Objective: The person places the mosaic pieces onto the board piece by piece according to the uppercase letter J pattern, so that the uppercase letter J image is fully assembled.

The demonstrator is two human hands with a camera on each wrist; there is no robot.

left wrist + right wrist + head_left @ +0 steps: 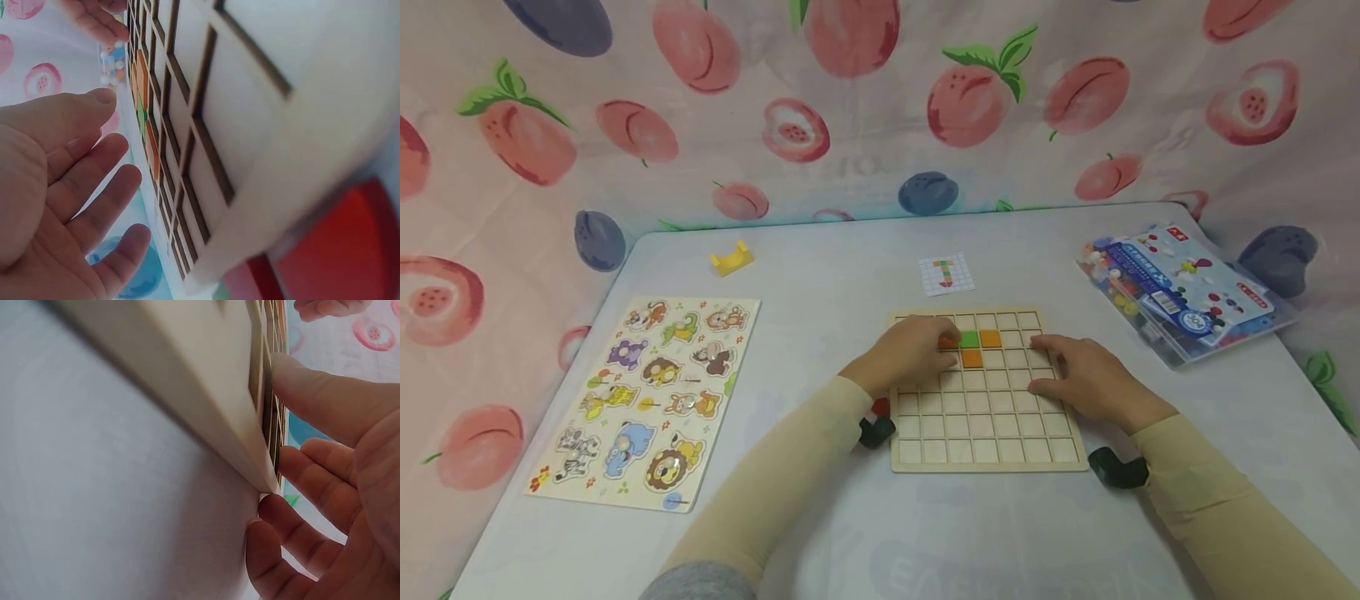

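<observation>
Pale wood: the grid board lies flat on the table between your hands; take its middle as clock centre, 12 away from you. Tiles sit at 11-to-12: green tile, orange tiles either side and one more directly below it. Left hand at 10, fingers loosely spread by the leftmost tile, nothing gripped that I can see. Right hand at 3, fingers relaxed around the edge, thumb over the cells, no tile in it. Red pieces just beside the edge at 9. Pattern card past 11-to-12; tiny, but reads as a stem with red at the foot. My read: you're seating tiles, partway through. Next move calls for pinching one tile and squaring it over the cell under the lower orange. Further out: animal puzzle at 9, yellow piece at 10, plastic box at 2.
</observation>
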